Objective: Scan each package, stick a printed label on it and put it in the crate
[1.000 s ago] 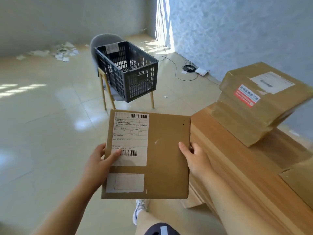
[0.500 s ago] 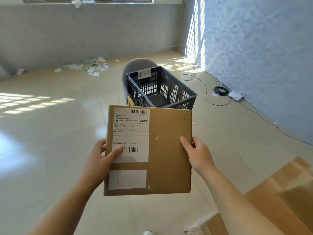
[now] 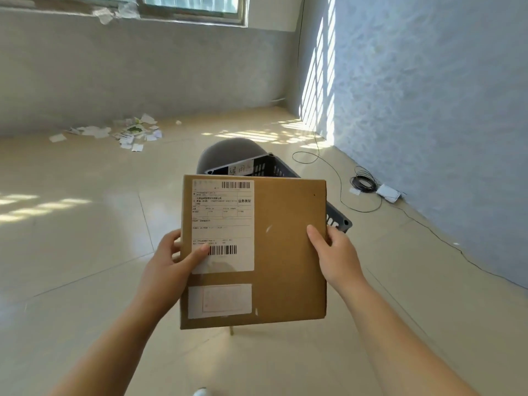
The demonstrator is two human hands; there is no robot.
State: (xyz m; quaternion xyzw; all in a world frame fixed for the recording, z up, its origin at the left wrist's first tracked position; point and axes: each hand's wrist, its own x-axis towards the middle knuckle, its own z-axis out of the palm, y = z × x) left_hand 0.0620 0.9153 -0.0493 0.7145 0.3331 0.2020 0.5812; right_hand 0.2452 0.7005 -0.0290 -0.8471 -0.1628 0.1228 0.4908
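Grey chair [image 3: 228,151] on tiled floor [image 3: 85,252], scattered paper scraps [image 3: 125,132] near far wall, coiled black cable [image 3: 363,182] and white box [image 3: 389,193] by right wall, window [image 3: 188,7] top.

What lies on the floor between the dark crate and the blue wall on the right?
In the head view: a thin black cable, its coiled bundle and a small white box, on tile between the crate and the wall.

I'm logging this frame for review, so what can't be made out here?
Head view:
- Inside of the crate: hidden by the package.
- Seat of the chair: hidden by crate and package.
- Small print on the label: too small to read.
- Fingers of the left hand and right hand: mostly behind the package.
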